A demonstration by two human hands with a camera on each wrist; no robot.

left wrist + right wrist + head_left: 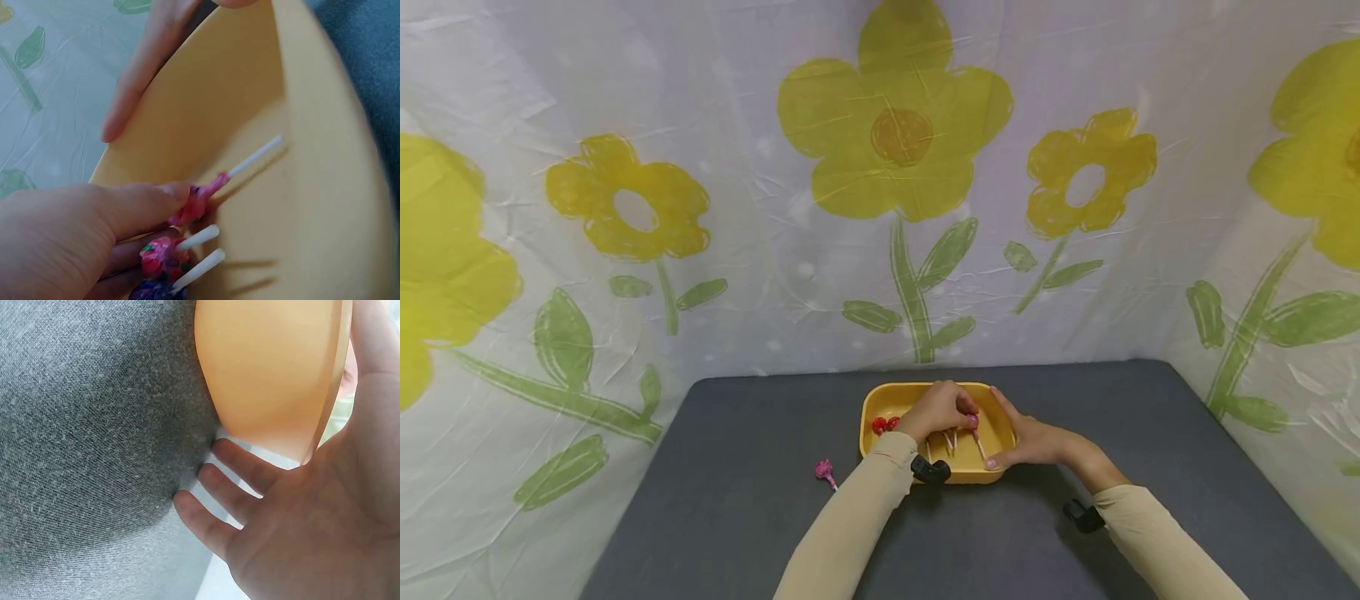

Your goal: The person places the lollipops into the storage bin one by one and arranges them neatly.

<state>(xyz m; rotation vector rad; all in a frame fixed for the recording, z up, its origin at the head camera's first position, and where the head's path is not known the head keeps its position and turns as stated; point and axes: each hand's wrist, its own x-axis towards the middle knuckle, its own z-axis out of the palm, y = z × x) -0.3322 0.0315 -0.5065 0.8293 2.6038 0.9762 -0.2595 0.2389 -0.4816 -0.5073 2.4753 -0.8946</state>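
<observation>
A yellow tray (904,477) with rounded corners and raised walls stands on the dark table. Inside it, my left hand (936,410) pinches a pink-wrapped lollipop (199,203) by its head, its white stick pointing toward the near wall. Against the fingers of that hand sit a red-and-pink lollipop (164,257) and a dark blue one (153,290). My right hand (1037,442) holds the tray's right end, thumb at the near rim and index finger along the far side. Its other fingers spread out below the rim in the right wrist view.
Red lollipops (880,425) lie in the tray's left part, partly behind the left hand. Another pink lollipop (824,471) rests on the grey table (760,433) left of the tray, its stick partly hidden by the left sleeve. A flower-printed curtain (737,208) hangs behind.
</observation>
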